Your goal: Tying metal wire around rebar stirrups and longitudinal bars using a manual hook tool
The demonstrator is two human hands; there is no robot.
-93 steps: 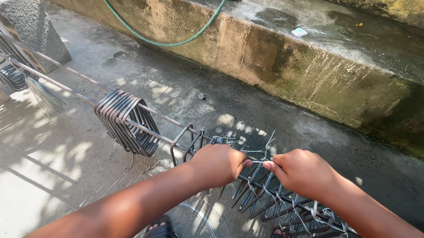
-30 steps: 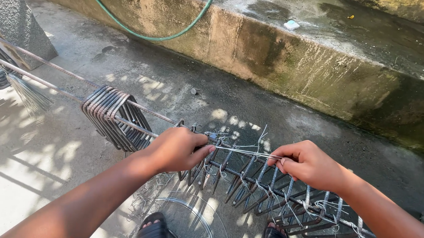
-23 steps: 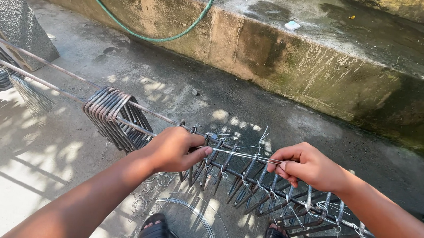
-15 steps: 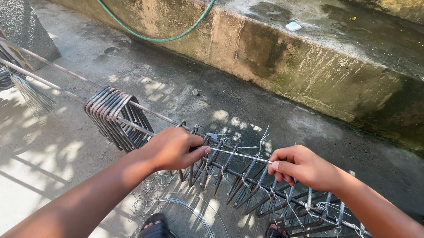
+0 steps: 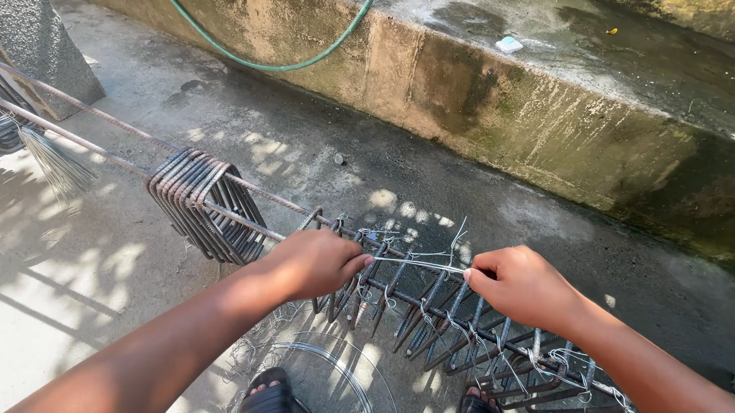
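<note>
Compared with a few seconds back, the hands have drifted apart along the rusty steel rebar cage (image 5: pixel 429 312): left hand (image 5: pixel 313 263) and right hand (image 5: pixel 520 284) are both pinched shut on a thin silver tie wire (image 5: pixel 419 264), now pulled taut just above the cage's top bar. So looks like tensioning, with loose grey stirrups (image 5: pixel 206 205) bunched left of the cage.

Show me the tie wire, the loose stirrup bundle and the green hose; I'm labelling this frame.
tie wire (image 5: pixel 419 263), head view, middle of the stretch between both hands.
stirrup bundle (image 5: pixel 206 205), head view, top of the bunched loops.
green hose (image 5: pixel 261 62), head view, low sag against the wall.
</note>
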